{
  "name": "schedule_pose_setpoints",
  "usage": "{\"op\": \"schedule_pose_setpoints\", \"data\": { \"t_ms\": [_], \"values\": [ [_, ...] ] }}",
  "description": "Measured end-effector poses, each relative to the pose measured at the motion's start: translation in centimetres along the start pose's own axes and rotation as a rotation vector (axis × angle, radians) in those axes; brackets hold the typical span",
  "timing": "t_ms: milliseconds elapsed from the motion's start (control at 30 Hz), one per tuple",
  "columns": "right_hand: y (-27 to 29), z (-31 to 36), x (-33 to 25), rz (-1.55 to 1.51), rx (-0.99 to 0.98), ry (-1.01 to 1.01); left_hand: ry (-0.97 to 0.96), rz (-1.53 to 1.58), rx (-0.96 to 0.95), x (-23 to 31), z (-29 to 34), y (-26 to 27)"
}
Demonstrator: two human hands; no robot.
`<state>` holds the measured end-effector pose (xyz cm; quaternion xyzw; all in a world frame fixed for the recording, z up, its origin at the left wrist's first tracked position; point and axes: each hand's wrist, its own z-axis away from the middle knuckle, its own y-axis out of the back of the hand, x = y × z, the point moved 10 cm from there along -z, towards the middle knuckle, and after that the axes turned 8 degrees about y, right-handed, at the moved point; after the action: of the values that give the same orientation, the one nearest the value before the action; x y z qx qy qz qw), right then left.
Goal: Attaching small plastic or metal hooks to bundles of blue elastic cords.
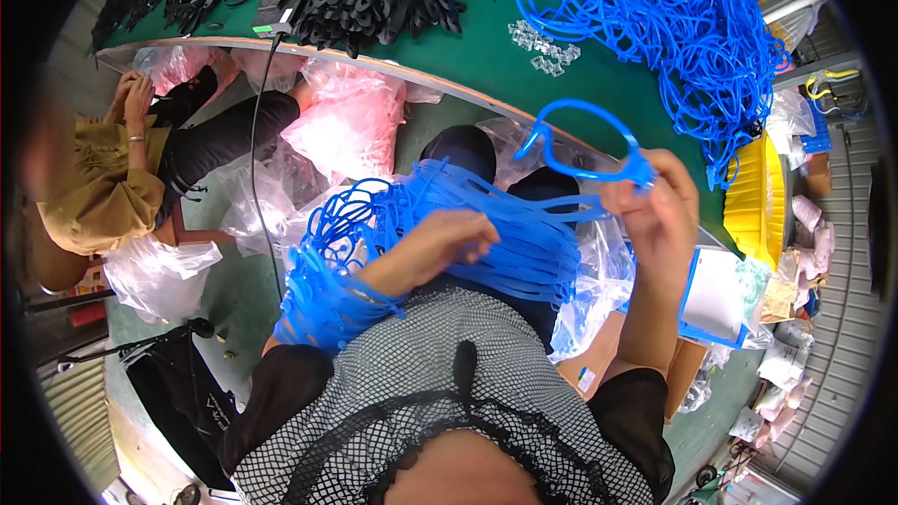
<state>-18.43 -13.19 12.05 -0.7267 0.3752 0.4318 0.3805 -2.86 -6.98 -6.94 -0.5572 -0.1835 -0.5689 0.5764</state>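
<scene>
My right hand is raised at the right, its fingers closed on a blue rubber strap. One part of the strap arches up in an open loop; flat bands trail left from the fingers toward my lap. There, a thick bundle of similar blue straps lies across my thighs. Over this bundle is my left hand, with its fingers curled together; whatever may be between them is too small to make out. More blue straps are wrapped around my left forearm.
Ahead stands a green-topped table with a tangled blue heap, black straps and small clear pieces. A black cable hangs from its edge. Pink-filled bags and a seated person are at left; a cardboard box is at right.
</scene>
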Motion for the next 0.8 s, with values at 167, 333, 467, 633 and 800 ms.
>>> {"op": "schedule_pose_setpoints", "data": {
  "t_ms": [167,333,467,633,800],
  "values": [
    [2.7,2.8,-3.4,-0.150,0.252,0.058,0.273,0.999,-0.333,-4.6,-3.3,-3.4],
    [4.4,4.9,-6.2,-0.142,0.123,0.103,-0.029,1.165,-0.021,-2.2,-6.0,2.3],
    [8.0,6.7,-6.1,-0.090,0.183,0.161,-0.146,1.241,0.158,-1.1,-5.9,6.1],
    [9.3,8.2,-3.0,-0.108,0.215,0.144,-0.212,1.136,0.071,0.5,-5.6,6.3],
    [5.5,7.6,3.8,-0.238,0.192,-0.030,-0.238,0.762,-0.133,5.6,-3.5,0.6]
  ]
}}
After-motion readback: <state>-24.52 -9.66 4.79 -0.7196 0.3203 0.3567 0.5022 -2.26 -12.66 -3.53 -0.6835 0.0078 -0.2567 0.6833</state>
